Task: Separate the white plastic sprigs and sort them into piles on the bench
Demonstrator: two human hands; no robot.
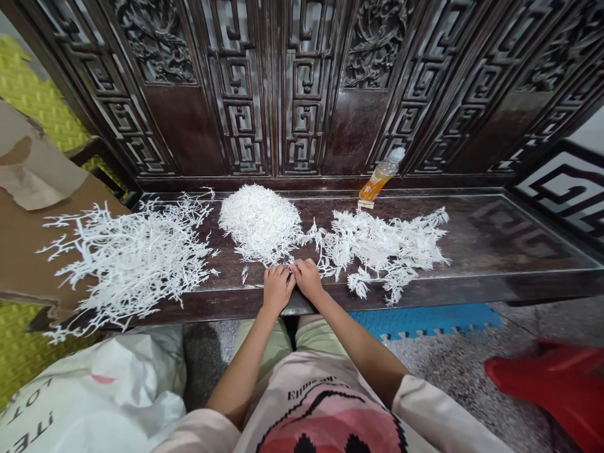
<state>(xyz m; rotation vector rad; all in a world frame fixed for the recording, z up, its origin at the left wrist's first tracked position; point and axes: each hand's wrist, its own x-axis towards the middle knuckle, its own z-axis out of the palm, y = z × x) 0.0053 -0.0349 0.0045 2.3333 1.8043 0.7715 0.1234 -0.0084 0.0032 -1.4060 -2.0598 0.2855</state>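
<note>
Head cam: your left hand [277,288] and right hand [307,279] sat fingertips-close on white branchy sprigs [261,223], pinch unclear; clear plastic bottle [385,167] held orange liquid [372,186].

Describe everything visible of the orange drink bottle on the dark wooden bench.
The clear plastic bottle stands tilted on the dark wooden bench, its neck leaning up and to the right towards the carved wooden panel. It holds orange liquid in its lower part, while the upper part looks empty and ribbed. A white cap closes the top. A small pale block lies at its base, apparently touching it. Whether the bottle touches the panel cannot be told.
</note>
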